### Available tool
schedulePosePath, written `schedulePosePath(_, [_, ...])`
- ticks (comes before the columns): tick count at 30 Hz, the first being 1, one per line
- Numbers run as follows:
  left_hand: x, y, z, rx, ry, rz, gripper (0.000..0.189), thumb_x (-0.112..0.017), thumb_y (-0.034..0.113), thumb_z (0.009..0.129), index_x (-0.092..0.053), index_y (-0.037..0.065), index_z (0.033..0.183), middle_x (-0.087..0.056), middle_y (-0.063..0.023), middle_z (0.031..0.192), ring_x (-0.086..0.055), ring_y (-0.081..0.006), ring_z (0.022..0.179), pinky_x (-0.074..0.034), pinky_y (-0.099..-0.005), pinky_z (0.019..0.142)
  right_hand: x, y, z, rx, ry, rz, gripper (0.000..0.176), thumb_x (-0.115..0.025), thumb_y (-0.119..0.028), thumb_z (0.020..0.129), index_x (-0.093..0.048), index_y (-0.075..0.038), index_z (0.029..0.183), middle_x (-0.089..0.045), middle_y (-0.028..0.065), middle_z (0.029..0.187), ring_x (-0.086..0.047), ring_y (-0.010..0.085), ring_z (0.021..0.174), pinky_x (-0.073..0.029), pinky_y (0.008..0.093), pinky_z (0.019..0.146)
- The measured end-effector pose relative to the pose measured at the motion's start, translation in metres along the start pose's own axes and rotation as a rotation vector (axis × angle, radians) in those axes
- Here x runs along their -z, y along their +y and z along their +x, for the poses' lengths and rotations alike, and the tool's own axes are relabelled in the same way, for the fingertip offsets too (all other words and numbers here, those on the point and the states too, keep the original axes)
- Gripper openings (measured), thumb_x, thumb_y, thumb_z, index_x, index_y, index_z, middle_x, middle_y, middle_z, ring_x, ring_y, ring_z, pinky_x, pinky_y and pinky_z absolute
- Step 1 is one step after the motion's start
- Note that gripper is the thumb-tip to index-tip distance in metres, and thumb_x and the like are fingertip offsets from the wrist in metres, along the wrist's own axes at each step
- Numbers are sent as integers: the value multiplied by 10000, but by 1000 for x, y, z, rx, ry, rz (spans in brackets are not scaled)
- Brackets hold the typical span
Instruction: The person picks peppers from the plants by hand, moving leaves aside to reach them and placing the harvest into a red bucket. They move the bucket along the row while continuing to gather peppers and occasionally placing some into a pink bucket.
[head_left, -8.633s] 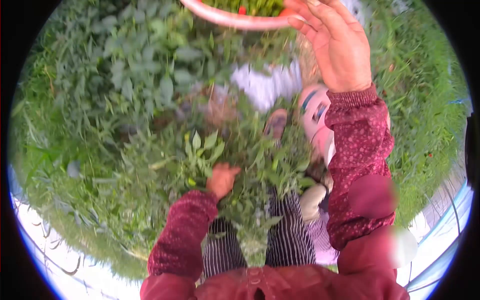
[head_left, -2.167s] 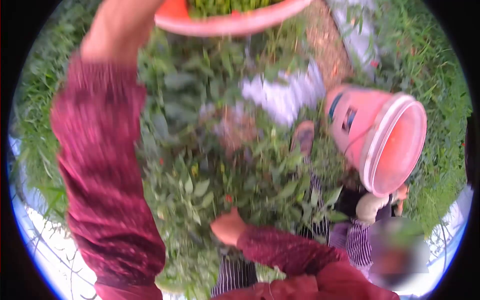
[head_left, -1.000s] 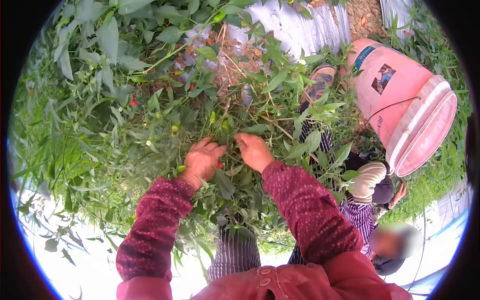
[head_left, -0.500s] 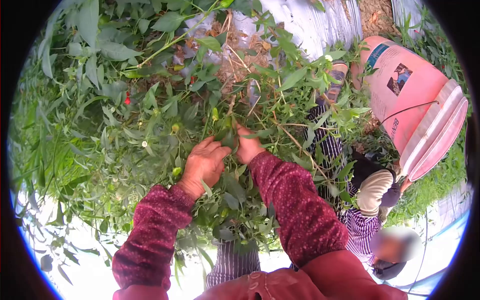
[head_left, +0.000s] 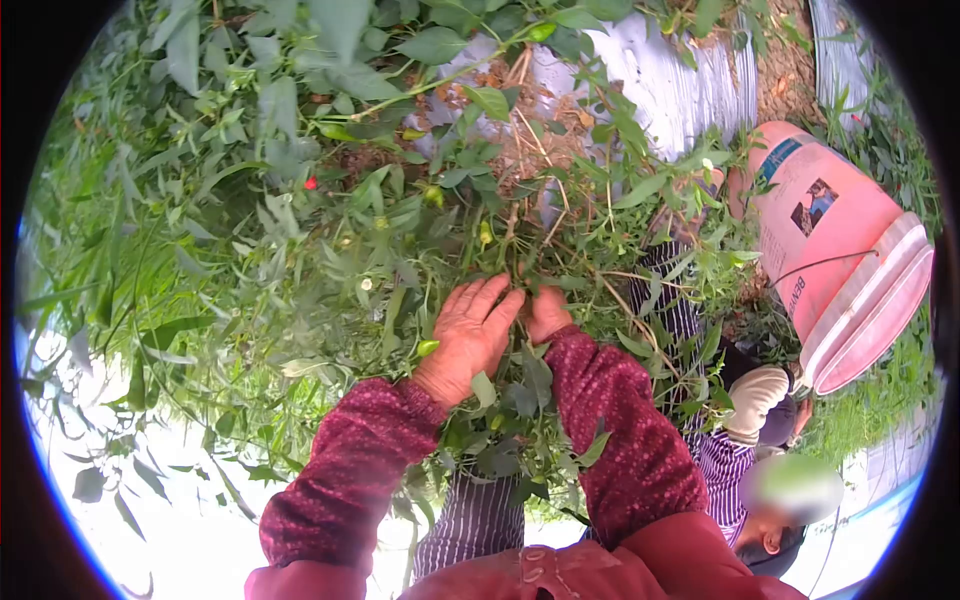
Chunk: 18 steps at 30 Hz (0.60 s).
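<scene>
Head camera view: both hands are down in the foliage of a chilli plant [head_left: 385, 235], side by side and close together. The left hand [head_left: 467, 335] lies back upward, its fingers slightly spread and bent forward into the stems; leaves cover its fingertips. Just beside it, the right hand [head_left: 546, 313] is curled, with most of its fingers sunk out of sight among the leaves. Whether either hand grips a chilli or a stem cannot be told.

Just ahead of the two hands hangs a yellow-green chilli [head_left: 486, 233], apart from their fingers, and a little farther forward and to its left is another pale green chilli [head_left: 433, 196]. A small bright green chilli [head_left: 428, 347] shows right by the left edge of the left hand. Well ahead and to the left of that hand is a red chilli [head_left: 310, 183].

Beyond the right hand, forward and to the right, spreads silvery plastic mulch film [head_left: 680, 85], with bare soil [head_left: 785, 65] past it. Well to the right of the right hand is a pink plastic bucket [head_left: 835, 215] with a thin wire handle [head_left: 822, 266], its pale rim on the side away from the hands. Nearer than the bucket, to the right of the right forearm, a co-worker in a striped garment [head_left: 722, 470] bends low, with a cream-coloured cuff [head_left: 755, 402] showing.
</scene>
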<state>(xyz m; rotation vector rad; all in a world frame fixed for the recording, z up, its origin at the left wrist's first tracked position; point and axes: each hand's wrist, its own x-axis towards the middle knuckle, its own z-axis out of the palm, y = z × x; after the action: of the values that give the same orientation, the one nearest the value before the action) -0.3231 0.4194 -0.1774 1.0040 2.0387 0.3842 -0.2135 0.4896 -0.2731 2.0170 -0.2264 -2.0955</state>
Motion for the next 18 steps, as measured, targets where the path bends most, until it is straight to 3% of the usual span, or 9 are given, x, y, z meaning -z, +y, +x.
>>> schedulePosePath(3, [19,-3,7,172,137,-200,442,-630,58,717,-557,80,1153,-535,-145,1187,-512,-340,1113,-415,-454,957,4,-9,-3,23,102,-360,183,-516,-149,885,-566,-87,1051,-596,23,875,-551,141,678,-450,258,531])
schedulePosePath(4, [29,-3,9,172,143,130,430,-638,87,745,-548,64,1165,-533,-155,1184,-494,-348,1134,-410,-448,956,4,-9,-6,89,116,-324,174,-551,-144,861,-546,-77,1021,-563,20,831,-509,116,630,-414,244,492])
schedulePosePath(5, [35,-4,9,340,26,98,432,-637,90,753,-539,44,1171,-526,-154,1208,-465,-360,1166,-396,-434,968,-4,-15,-18,95,122,-329,174,-551,-144,861,-546,-77,1021,-563,20,831,-509,116,630,-414,244,492])
schedulePosePath(7, [31,-11,0,369,-111,124,445,-622,106,766,-519,10,1188,-514,-165,1231,-432,-360,1204,-367,-450,990,-17,-26,-34,171,248,-476,203,-581,-131,827,-527,-75,1015,-553,27,821,-508,108,639,-415,239,505])
schedulePosePath(9, [28,-3,-6,369,-152,180,453,-606,116,770,-511,2,1198,-506,-167,1249,-413,-361,1224,-354,-465,1000,-2,-29,-46,198,209,-412,231,-588,-131,810,-521,-59,1020,-552,30,811,-502,122,639,-421,247,527])
schedulePosePath(13, [7,21,-14,319,-393,336,505,-580,147,760,-490,-15,1230,-482,-182,1288,-356,-366,1277,-307,-489,1041,28,-35,-46,501,24,-834,224,-591,-81,794,-568,-49,1014,-589,26,858,-570,147,755,-471,282,670])
schedulePosePath(15, [-6,34,-15,400,-341,213,541,-579,135,733,-482,-28,1240,-466,-213,1297,-350,-361,1285,-284,-470,1067,-5,-59,-88,746,-27,-1287,295,-589,-7,739,-594,-80,1025,-614,47,881,-588,165,835,-476,288,742])
schedulePosePath(16, [-9,40,-14,363,-305,196,554,-582,131,721,-477,-42,1237,-467,-238,1283,-356,-366,1279,-284,-457,1070,-16,-66,-98,920,-78,-1444,324,-568,-38,725,-597,-97,1043,-622,96,902,-596,240,848,-484,337,765])
schedulePosePath(18, [-21,56,-15,305,-272,243,552,-591,132,704,-484,-69,1206,-482,-287,1232,-377,-395,1253,-297,-424,1067,-40,-76,-111,994,-175,-1637,318,-550,-71,741,-596,-100,1054,-628,101,907,-599,267,844,-484,367,769])
